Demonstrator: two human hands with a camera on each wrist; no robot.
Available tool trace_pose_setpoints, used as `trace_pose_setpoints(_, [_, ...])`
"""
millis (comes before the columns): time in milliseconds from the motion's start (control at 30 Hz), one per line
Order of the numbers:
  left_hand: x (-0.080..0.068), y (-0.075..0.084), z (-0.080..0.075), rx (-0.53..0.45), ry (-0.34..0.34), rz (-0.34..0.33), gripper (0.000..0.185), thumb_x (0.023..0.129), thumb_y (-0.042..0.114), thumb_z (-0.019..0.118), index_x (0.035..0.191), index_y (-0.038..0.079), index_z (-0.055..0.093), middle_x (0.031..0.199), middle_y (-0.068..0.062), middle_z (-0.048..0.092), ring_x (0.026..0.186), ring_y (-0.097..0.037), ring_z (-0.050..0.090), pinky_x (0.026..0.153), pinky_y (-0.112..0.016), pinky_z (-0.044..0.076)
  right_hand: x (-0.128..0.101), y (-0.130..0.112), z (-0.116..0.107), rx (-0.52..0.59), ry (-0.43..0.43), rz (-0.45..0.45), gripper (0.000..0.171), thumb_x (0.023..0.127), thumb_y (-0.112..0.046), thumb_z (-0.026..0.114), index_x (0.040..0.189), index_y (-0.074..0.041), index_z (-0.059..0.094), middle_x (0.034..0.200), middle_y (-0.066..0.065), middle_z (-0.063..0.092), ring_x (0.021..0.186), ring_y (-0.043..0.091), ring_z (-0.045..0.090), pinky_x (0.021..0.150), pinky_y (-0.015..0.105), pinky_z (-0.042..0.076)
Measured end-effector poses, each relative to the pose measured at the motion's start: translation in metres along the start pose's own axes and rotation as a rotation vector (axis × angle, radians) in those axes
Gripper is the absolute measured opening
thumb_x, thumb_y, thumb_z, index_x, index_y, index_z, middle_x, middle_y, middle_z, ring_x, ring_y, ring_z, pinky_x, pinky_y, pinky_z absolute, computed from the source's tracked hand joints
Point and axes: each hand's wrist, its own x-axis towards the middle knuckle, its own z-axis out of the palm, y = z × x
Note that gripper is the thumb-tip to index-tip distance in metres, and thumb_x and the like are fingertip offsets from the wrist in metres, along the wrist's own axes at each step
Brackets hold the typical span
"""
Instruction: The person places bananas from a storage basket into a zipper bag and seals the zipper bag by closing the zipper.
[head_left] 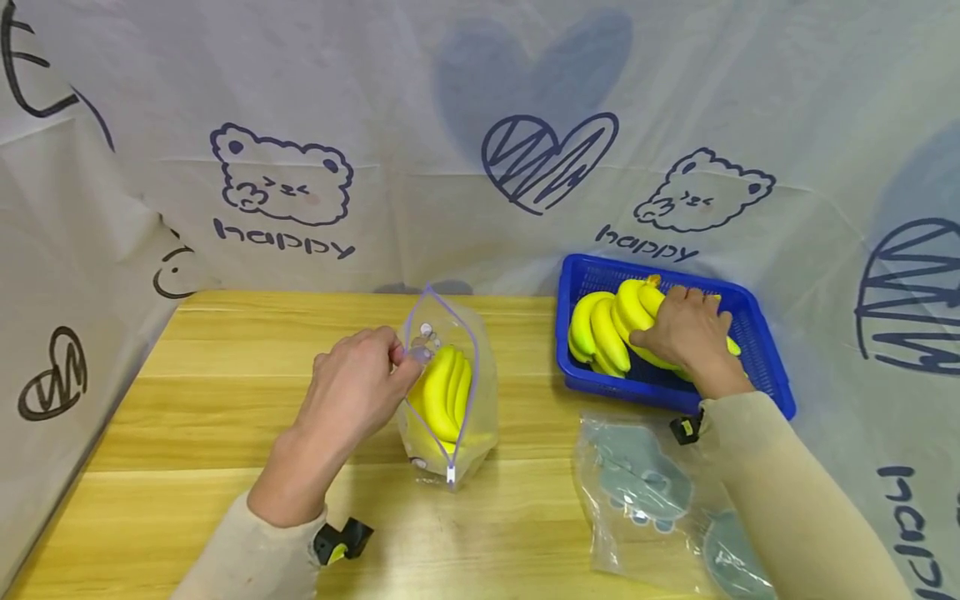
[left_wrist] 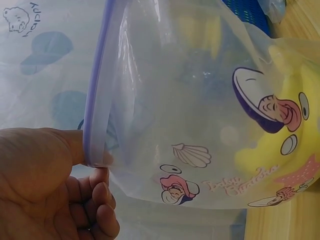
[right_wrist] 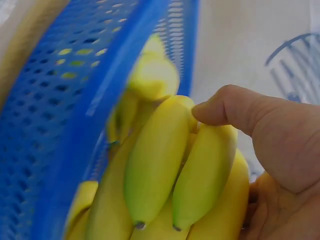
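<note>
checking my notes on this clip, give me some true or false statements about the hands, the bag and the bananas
1. The left hand pinches the rim of the zip bag. True.
2. The zip bag is empty. False: a bunch of bananas sits inside it.
3. The right hand grips the bananas in the basket. True.
4. The basket is red. False: it is blue.
5. The bag is zipped shut. False: its mouth gapes open.
</note>
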Motion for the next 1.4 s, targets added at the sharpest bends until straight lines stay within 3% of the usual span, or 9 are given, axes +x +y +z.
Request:
trace_pose_setpoints(233, [-0.001, -0.001, -0.002, -0.006, -0.007, -0.009, 0.033, 0.101, 0.041, 0.062, 0.084, 0.013, 0.059, 0.075, -0.003, 0.056, 0.072, -0.026, 0.055, 0.073, -0.044, 0.038, -0.015, -0.035, -0.007, 0.02, 0.186, -0.146, 0.077, 0.08, -0.044, 0.077, 0.121, 0.014, 0.045, 0.116, 0.034, 0.048, 0.115, 0.056, 0.041, 0.1, 0.078, 0.032])
trace_pose_setpoints(500, [0.0, 0.001, -0.001, -0.009, -0.004, -0.002, 0.03, 0.101, 0.037, 0.061, 0.084, 0.013, 0.06, 0.076, -0.004, 0.057, 0.072, -0.026, 0.055, 0.071, -0.042, 0.036, -0.031, -0.06, -0.003, 0.006, 0.211, -0.222, 0.066, 0.079, -0.041, 0.077, 0.112, 0.007, 0.045, 0.105, 0.024, 0.046, 0.102, 0.046, 0.041, 0.085, 0.062, 0.037])
trace_pose_setpoints(733, [0.0, 0.004, -0.001, -0.01, 0.0, 0.003, 0.028, 0.1, 0.036, 0.062, 0.083, 0.014, 0.059, 0.076, -0.004, 0.057, 0.072, -0.026, 0.055, 0.07, -0.041, 0.035, -0.055, -0.074, -0.02, 0.035, 0.263, -0.304, 0.064, 0.079, -0.045, 0.074, 0.107, 0.006, 0.049, 0.097, 0.022, 0.049, 0.095, 0.044, 0.046, 0.077, 0.056, 0.042])
trace_pose_setpoints(967, [0.001, 0.009, 0.0, -0.016, 0.004, 0.021, 0.027, 0.1, 0.034, 0.061, 0.082, 0.015, 0.059, 0.077, -0.003, 0.057, 0.071, -0.025, 0.055, 0.07, -0.041, 0.036, -0.094, -0.097, -0.054, 0.092, 0.223, -0.387, 0.062, 0.085, -0.05, 0.072, 0.106, 0.005, 0.051, 0.093, 0.019, 0.05, 0.091, 0.04, 0.05, 0.076, 0.048, 0.044])
trace_pose_setpoints(1167, [0.002, 0.014, 0.002, -0.027, 0.006, 0.039, 0.02, 0.096, 0.025, 0.059, 0.08, 0.014, 0.059, 0.076, -0.003, 0.058, 0.073, -0.026, 0.055, 0.07, -0.041, 0.037, -0.133, -0.125, -0.083, 0.148, 0.148, -0.435, 0.057, 0.082, -0.05, 0.078, 0.106, -0.003, 0.054, 0.089, 0.011, 0.054, 0.083, 0.03, 0.053, 0.067, 0.04, 0.045])
trace_pose_setpoints(1400, [0.0, 0.015, 0.002, -0.045, -0.014, 0.055, 0.019, 0.098, 0.022, 0.058, 0.081, 0.013, 0.057, 0.075, -0.003, 0.056, 0.074, -0.024, 0.053, 0.072, -0.043, 0.039, -0.165, -0.148, -0.088, 0.144, 0.102, -0.568, 0.063, 0.078, -0.053, 0.082, 0.114, -0.006, 0.059, 0.095, 0.006, 0.058, 0.083, 0.023, 0.055, 0.068, 0.036, 0.048])
